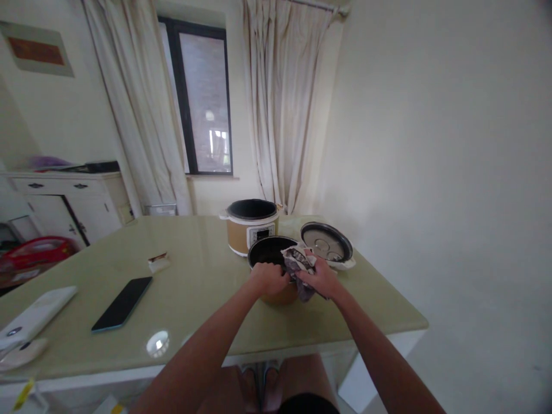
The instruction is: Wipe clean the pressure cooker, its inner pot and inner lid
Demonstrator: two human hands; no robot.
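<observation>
A round inner pot with a dark inside and a gold-brown outside stands near the front of the table. My left hand is closed over its near rim. In my right hand is a crumpled grey and white cloth, held at the right side of the pot's rim and partly hanging down outside it. Just behind is an electric pressure cooker, gold and white, with its top uncovered. Its round lid lies underside up to the right, close to the cloth.
On the left of the pale green table are a dark phone, a white device and a small white packet. A wall runs along the right. Curtains and a window are behind.
</observation>
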